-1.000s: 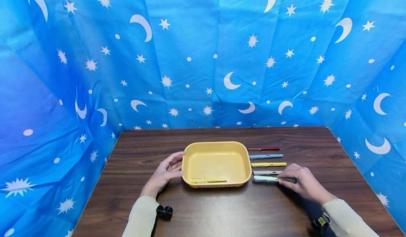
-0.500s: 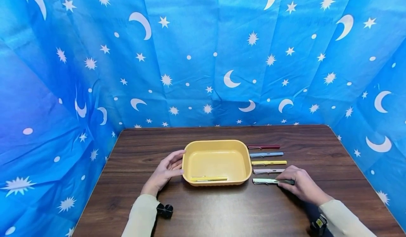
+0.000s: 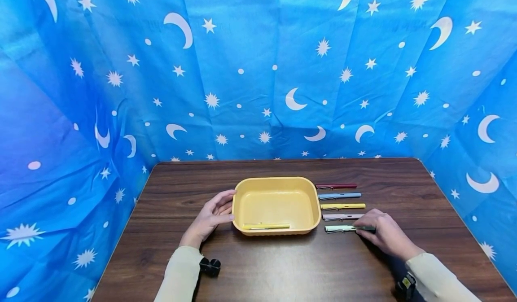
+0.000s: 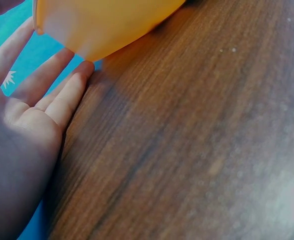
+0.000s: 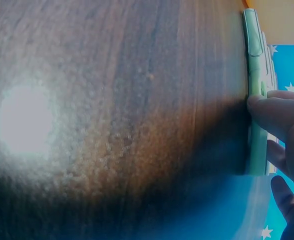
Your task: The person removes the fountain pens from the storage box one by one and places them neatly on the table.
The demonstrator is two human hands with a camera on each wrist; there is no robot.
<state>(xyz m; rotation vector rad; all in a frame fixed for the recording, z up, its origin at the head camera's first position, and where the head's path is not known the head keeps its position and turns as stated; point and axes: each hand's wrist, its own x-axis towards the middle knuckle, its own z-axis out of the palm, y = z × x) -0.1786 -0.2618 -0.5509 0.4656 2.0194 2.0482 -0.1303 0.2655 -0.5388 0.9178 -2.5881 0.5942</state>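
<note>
My left hand (image 3: 208, 219) rests its fingertips against the left end of a yellow plastic tray (image 3: 277, 179); in the left wrist view the fingers (image 4: 44, 80) lie fairly straight at its wall. A yellow pen (image 3: 266, 226) lies inside the tray along the near side. To the right of the tray, my right hand (image 3: 385, 234) pinches a pale green pen (image 3: 340, 228) between thumb and fingers, its clip end pointing left. The right wrist view shows the thumb on the side of the green pen (image 5: 256, 55), which lies along the table.
Above the green pen lie a pale pinkish-grey pen (image 3: 342, 216), a yellow pen (image 3: 343, 206), a blue pen (image 3: 340, 195) and a dark red pen (image 3: 336, 186), roughly parallel, clip ends beside the tray. A blue cloth with moons and stars (image 3: 258, 68) hangs behind the wooden table (image 3: 278, 270).
The green pen has moved slightly away from the pinkish-grey pen, then a little to the right, pinched by my right hand. The left hand and tray have stayed in place.
</note>
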